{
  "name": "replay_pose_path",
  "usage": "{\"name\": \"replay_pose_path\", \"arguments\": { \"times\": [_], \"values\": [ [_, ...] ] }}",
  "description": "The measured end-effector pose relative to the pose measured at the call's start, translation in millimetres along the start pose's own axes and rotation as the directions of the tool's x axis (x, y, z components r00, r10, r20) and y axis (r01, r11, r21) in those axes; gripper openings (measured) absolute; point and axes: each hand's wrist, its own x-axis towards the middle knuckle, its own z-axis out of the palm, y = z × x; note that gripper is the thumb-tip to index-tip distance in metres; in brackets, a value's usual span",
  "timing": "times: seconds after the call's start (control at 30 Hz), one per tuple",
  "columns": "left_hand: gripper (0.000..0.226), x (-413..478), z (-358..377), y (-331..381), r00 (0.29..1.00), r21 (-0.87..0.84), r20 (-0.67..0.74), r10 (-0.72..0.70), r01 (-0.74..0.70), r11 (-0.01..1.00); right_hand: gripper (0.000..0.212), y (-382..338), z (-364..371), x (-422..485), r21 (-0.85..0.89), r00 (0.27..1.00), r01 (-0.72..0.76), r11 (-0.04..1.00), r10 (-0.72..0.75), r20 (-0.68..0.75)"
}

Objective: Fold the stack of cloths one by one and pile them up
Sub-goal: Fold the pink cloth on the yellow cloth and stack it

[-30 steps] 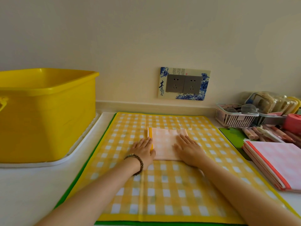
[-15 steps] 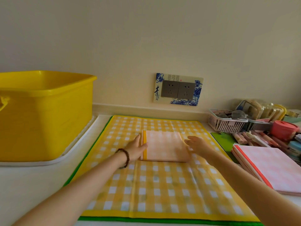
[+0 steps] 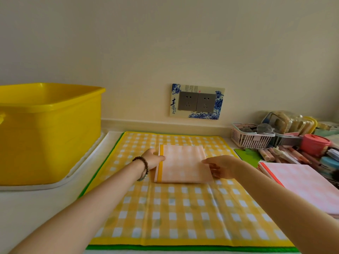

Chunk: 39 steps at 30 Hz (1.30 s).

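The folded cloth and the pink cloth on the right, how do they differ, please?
The folded cloth is peach with a yellow band; the pink cloth has a red edge. The folded cloth looks smaller than the pink cloth. Both are checked.

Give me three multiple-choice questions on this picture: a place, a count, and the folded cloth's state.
1. Where is the yellow tub relative to the yellow checked cloth? A) left B) right C) on it
2. How many sockets does the wall plate hold? A) one B) two C) four
3. The folded cloth is: A) spread open B) gripped at both sides C) hanging from the tub
Answers: 1 A, the tub stands left of it; 2 B, two grey sockets sit side by side; 3 B, the left hand and the right hand each grip a side edge.
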Motion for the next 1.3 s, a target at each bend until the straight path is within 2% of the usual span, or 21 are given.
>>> {"name": "replay_pose_path", "arguments": {
  "times": [0.13, 0.23, 0.3, 0.37, 0.4, 0.5, 0.57, 0.73, 0.87, 0.97, 1.13, 1.2, 1.3],
  "values": [
    [0.063, -4, 9, 3, 0.998, -0.267, 0.037, -0.060, 0.068, 0.961, 0.039, 1, -4, -7, 0.112, 0.994, 0.062, 0.992, -0.071, 0.082],
    [0.061, -8, 18, 8, 0.993, -0.419, 0.093, -0.066, 0.099, 0.903, 0.030, 0, -14, -19, 0.137, 0.981, 0.141, 0.980, -0.157, 0.114],
    [0.047, -14, 25, 16, 0.987, -0.509, 0.152, -0.049, 0.121, 0.852, 0.027, -6, -30, -34, 0.126, 0.972, 0.201, 0.972, -0.214, 0.101],
    [0.020, -21, 32, 29, 0.970, -0.521, 0.242, -0.019, 0.146, 0.841, 0.028, -13, -52, -51, 0.092, 0.958, 0.263, 0.961, -0.271, 0.098],
    [0.018, -25, 37, 36, 0.957, -0.506, 0.292, -0.001, 0.155, 0.849, 0.028, -16, -65, -60, 0.076, 0.951, 0.286, 0.955, -0.293, 0.098],
    [0.037, -32, 58, 59, 0.899, -0.465, 0.435, 0.051, 0.176, 0.867, 0.023, -22, -104, -85, 0.059, 0.942, 0.330, 0.942, -0.333, 0.049],
    [0.034, -37, 79, 76, 0.873, -0.502, 0.475, 0.112, 0.164, 0.849, 0.023, -24, -132, -96, 0.034, 0.938, 0.348, 0.937, -0.348, -0.011],
    [0.015, -46, 136, 110, 0.885, -0.533, 0.439, 0.152, 0.120, 0.838, 0.029, -6, -200, -107, -0.016, 0.941, 0.301, 0.954, -0.299, -0.156],
    [0.013, -49, 180, 128, 0.868, -0.539, 0.469, 0.161, 0.137, 0.831, 0.029, 17, -240, -108, -0.012, 0.946, 0.198, 0.980, -0.194, -0.258],
    [0.010, -53, 211, 137, 0.867, -0.531, 0.481, 0.132, 0.168, 0.830, 0.030, 31, -263, -103, -0.007, 0.939, 0.137, 0.991, -0.132, -0.319],
    [0.012, -57, 247, 138, 0.873, -0.509, 0.484, 0.062, 0.223, 0.831, 0.046, 51, -283, -87, -0.083, 0.888, 0.040, 0.996, -0.074, -0.454],
    [0.016, -56, 257, 135, 0.886, -0.498, 0.462, 0.040, 0.222, 0.838, 0.049, 59, -286, -78, -0.131, 0.878, 0.013, 0.991, -0.074, -0.474],
    [0.008, -56, 265, 129, 0.890, -0.470, 0.455, 0.003, 0.237, 0.850, 0.048, 71, -287, -69, -0.189, 0.878, -0.028, 0.981, -0.066, -0.474]
  ]
}}
